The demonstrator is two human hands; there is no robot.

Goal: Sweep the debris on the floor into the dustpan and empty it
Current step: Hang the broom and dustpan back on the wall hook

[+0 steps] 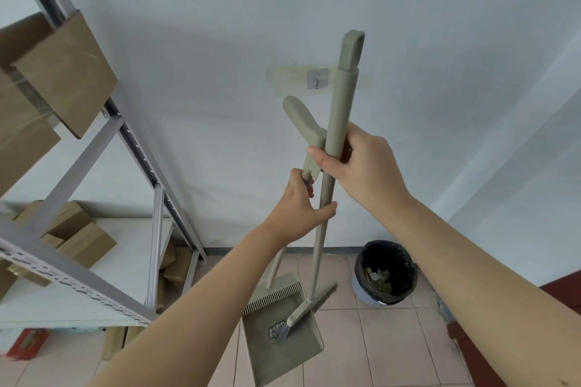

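Both hands grip long pale green handles held upright before a white wall (220, 72). Closed around the broom handle (338, 122), the right hand (361, 166) sits high on the shaft, thumb across the front. Lower and to the left, the left hand (298, 207) wraps the dustpan handle (306, 132), its thumb reaching across to touch the broom shaft. Near the floor, the broom head (314, 305) rests against the dustpan (283, 339), which hangs over the beige floor tiles (393, 349). A bin (385, 273) lined with a black bag stands on the floor to the right, by the wall. On the left, a grey metal shelving rack (132, 148) holds cardboard boxes (63, 72).
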